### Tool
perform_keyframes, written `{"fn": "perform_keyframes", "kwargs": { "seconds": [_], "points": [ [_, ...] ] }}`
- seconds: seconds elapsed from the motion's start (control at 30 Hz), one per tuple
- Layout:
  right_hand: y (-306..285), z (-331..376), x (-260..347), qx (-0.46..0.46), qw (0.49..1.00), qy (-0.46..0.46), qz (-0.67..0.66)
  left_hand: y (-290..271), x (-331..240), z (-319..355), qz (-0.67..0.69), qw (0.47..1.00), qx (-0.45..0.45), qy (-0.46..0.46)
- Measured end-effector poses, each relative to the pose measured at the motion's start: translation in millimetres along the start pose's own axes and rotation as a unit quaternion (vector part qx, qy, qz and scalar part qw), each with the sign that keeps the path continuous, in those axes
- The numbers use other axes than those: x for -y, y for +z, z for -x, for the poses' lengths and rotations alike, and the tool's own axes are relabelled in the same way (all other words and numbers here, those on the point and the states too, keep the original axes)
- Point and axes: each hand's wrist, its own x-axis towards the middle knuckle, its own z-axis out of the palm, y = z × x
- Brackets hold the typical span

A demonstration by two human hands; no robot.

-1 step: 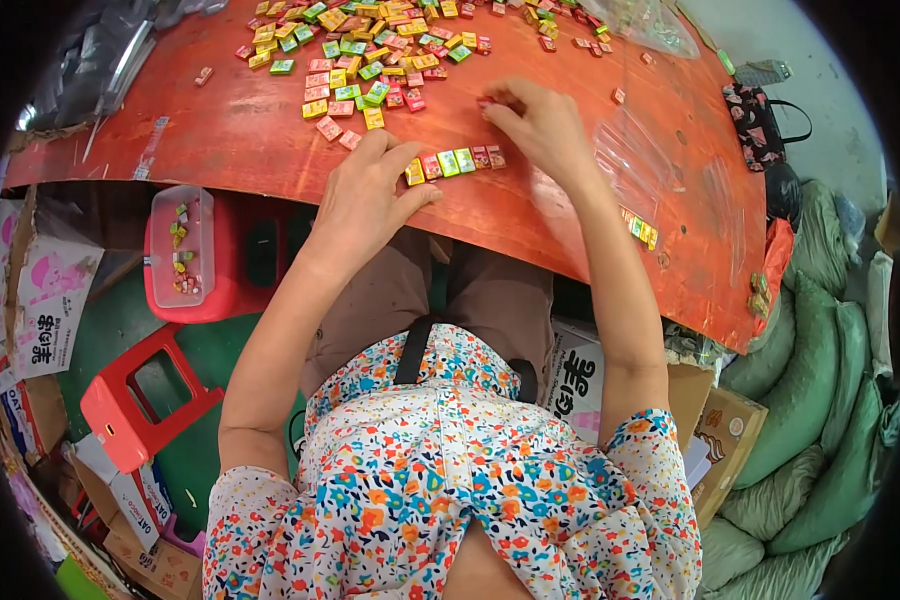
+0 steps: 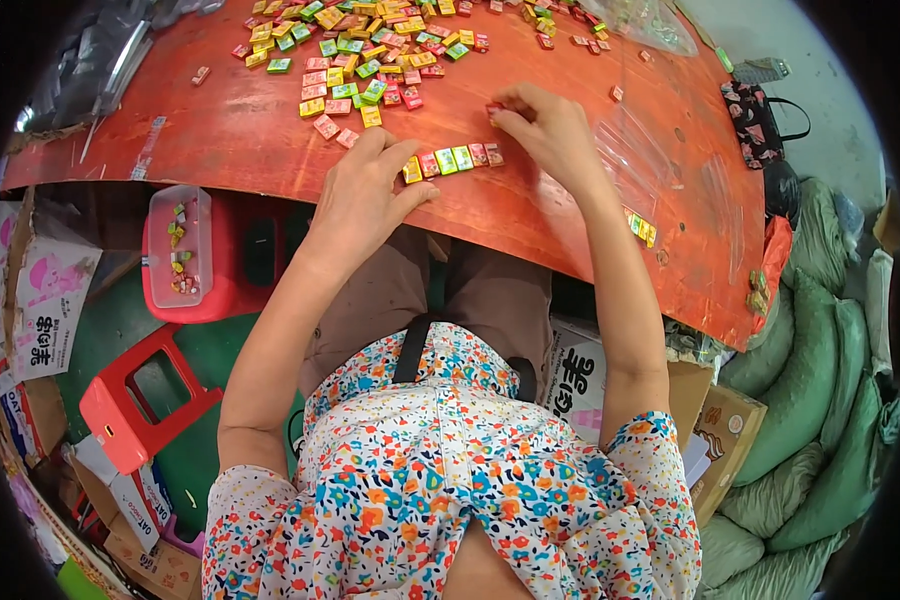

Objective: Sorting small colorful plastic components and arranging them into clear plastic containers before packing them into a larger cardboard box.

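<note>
Head view: left hand fingers spread beside a candy row; right hand pinches one candy; clear tub below holds candies.

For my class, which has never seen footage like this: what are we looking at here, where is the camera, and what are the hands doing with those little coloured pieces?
There is no machine here, only a person working with two bare hands. The camera sits on the person's head and looks down, so the flowered shirt and forearms come in from the lower edge. Its very wide lens bends straight edges near the rim.

The surface is a worn red table. A loose pile of small coloured packets lies at its far side. Nearer, a short row of packets lies side by side.

The left hand rests at the left end of that row, touching it. The right hand pinches one small packet just above the row's right end.

Below the table stand a red stool and a clear tub with a few packets.
</note>
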Motion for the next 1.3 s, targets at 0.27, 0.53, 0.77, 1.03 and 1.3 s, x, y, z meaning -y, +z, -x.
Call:
{"fn": "perform_keyframes", "kwargs": {
  "seconds": [0.27, 0.53, 0.77, 1.03, 1.3],
  "points": [
    [-14.5, 13.0, -32.4, 0.018, 0.989, 0.085, -0.118, 0.2, -0.1, -1.8, -0.009, 1.0, 0.005, -0.001],
    [4.9, -62.6, -40.1, -0.096, 0.981, -0.131, 0.101, -1.1, -5.3, -0.1, -0.01, 1.0, 0.006, -0.014],
    [33.9, -110.8, -27.3, -0.034, 0.968, -0.159, 0.194, 1.2, -6.3, 0.8, -0.01, 1.0, 0.004, -0.017],
    [19.0, -74.2, -54.3, -0.018, 0.949, -0.274, 0.152, -0.8, -1.5, 1.1, -0.01, 1.0, -0.002, -0.017],
    [0.9, -59.3, -38.4, -0.005, 0.987, -0.112, 0.118, -2.0, -4.8, -0.9, -0.008, 1.0, 0.011, -0.016]
  ]
}}
